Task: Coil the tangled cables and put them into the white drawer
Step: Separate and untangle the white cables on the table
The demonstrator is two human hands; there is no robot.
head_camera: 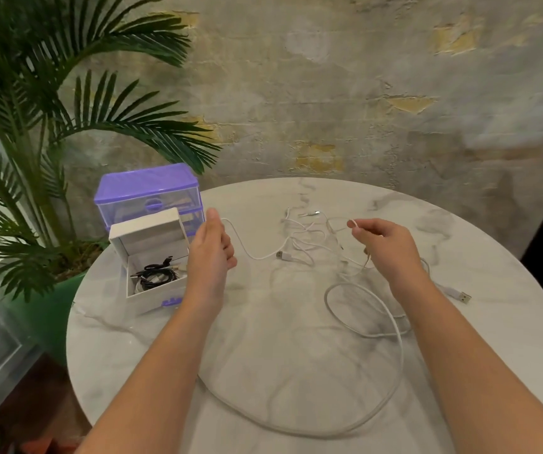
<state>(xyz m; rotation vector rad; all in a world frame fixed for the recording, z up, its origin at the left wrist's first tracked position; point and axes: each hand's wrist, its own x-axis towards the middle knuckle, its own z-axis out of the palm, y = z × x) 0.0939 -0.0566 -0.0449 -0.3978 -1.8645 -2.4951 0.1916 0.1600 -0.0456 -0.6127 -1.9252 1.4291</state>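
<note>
Tangled white cables (306, 235) lie on the round marble table (263, 339). My right hand (383, 244) pinches a thin white cable near its end, raised above the tangle. A thin white cable runs from my left hand (212, 249) down to a USB plug (283, 255); the grip itself is hidden behind the hand. A thicker white cable (397, 355) loops wide across the table's front and ends in a USB plug (458, 294) at the right. The white drawer (152, 253) stands pulled out at the left, with coiled black cables (157, 276) inside.
A purple drawer unit (149, 194) stands behind the white drawer at the table's left edge. A palm plant in a green pot (44, 309) stands off the table at the left. A rough wall rises behind the table.
</note>
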